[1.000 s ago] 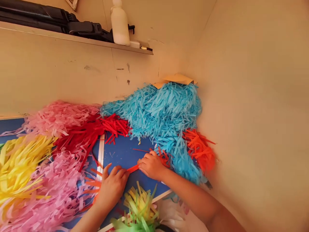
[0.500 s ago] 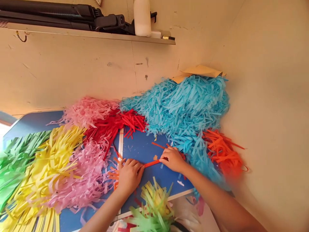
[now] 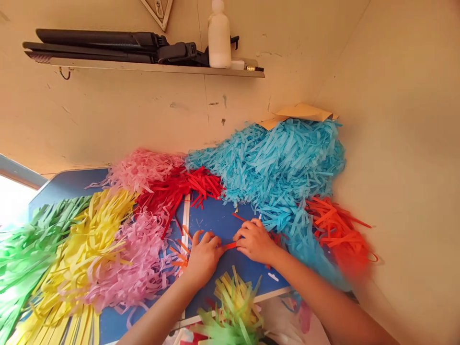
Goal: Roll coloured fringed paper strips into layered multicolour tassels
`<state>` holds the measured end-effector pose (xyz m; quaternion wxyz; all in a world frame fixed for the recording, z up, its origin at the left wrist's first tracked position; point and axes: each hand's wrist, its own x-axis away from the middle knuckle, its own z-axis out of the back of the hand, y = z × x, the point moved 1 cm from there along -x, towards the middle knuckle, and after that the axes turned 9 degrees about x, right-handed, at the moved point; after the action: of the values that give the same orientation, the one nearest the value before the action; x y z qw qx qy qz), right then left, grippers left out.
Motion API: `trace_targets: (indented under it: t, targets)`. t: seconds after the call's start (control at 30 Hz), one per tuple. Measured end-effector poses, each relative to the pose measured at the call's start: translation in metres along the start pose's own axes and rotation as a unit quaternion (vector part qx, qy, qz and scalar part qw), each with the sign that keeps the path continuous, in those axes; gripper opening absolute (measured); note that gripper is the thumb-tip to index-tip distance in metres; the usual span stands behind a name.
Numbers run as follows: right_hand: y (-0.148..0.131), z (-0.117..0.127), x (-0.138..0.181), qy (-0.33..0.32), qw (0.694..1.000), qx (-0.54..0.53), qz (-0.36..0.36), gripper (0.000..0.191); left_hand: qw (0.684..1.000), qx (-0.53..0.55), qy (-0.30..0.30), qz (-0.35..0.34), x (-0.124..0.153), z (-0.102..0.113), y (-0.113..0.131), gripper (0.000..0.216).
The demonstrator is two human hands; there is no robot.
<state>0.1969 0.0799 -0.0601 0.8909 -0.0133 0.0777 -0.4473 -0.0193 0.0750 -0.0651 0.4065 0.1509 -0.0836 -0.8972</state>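
Observation:
Low over the blue table (image 3: 212, 218), my left hand (image 3: 204, 256) and my right hand (image 3: 256, 241) pinch a twisted orange-red paper strip (image 3: 229, 246) between them. Only a short stretch of it shows; the rest is hidden by my fingers. Orange fringe (image 3: 181, 256) spreads out to the left of my left hand. Beyond my right hand lies a thin loose red strip (image 3: 238, 217). The big heap of light blue paper fringe (image 3: 283, 163) begins just behind my right hand.
Pink (image 3: 143, 167), red (image 3: 168, 189), yellow (image 3: 108, 215), green (image 3: 46, 235) and lilac fringe (image 3: 132, 263) cover the table's left. Orange-red fringe (image 3: 338, 225) lies right, against the wall. A yellow-green tassel (image 3: 237, 306) is nearest me. Above, a shelf (image 3: 154, 68) holds a white bottle (image 3: 219, 40).
My hands have come closer together along the orange-red strip, so less of it shows between them. The camera view has tilted up a little and shifted left.

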Motion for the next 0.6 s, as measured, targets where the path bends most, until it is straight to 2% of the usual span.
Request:
trace_targets:
  t: [0.07, 0.17, 0.27, 0.47, 0.6]
  targets:
    - [-0.006, 0.000, -0.001, 0.014, 0.998, 0.039, 0.046, 0.016, 1.000, -0.011, 0.010, -0.017, 0.000, -0.002, 0.001, 0.018]
    - [-0.011, -0.002, -0.007, 0.001, 0.997, 0.069, 0.042, 0.023, 0.999, -0.012, 0.019, -0.025, -0.003, -0.003, 0.005, 0.017]
    - [-0.010, -0.002, -0.014, -0.010, 0.997, 0.067, 0.025, 0.020, 0.999, -0.006, 0.036, -0.032, -0.007, -0.004, 0.009, 0.012]
    - [-0.016, 0.000, -0.014, 0.006, 0.998, 0.067, -0.006, 0.011, 0.997, -0.009, 0.082, -0.010, -0.008, -0.010, 0.011, 0.020]
    - [-0.022, -0.008, -0.006, 0.024, 0.997, 0.077, 0.012, 0.019, 0.997, -0.009, 0.078, 0.002, -0.001, -0.009, 0.012, 0.023]
